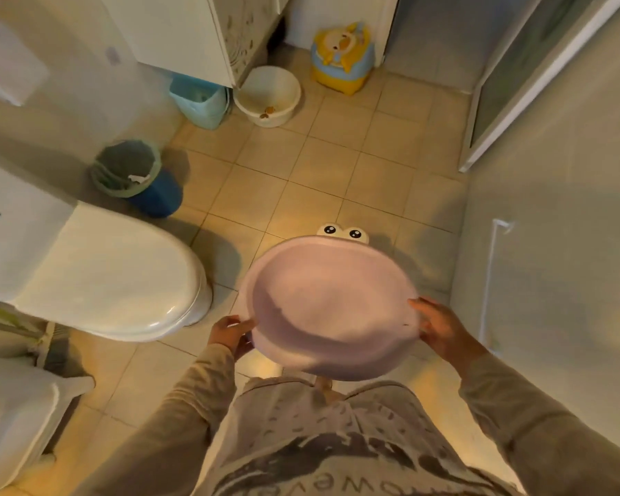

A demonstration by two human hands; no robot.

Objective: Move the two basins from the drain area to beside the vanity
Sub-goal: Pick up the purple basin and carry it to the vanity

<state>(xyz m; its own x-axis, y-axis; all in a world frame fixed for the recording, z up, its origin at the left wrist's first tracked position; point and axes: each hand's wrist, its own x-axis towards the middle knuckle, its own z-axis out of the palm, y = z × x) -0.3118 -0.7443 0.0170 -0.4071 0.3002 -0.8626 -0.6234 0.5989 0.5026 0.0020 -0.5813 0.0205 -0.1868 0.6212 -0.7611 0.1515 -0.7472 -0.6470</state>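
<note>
A pale pink basin [332,306] with cartoon eyes on its far rim is held in the air in front of my body, tilted toward me and empty. My left hand [231,332] grips its left rim and my right hand [441,325] grips its right rim. A white basin [267,96] with small brown bits inside stands on the tiled floor at the far end, right beside the corner of the white vanity cabinet [179,34].
A closed white toilet [97,270] fills the left. A bin with a green liner [128,170] and a light blue bin [201,100] stand along the left wall. A yellow and blue child's potty [342,59] is at the back. A glass door [537,69] is on the right.
</note>
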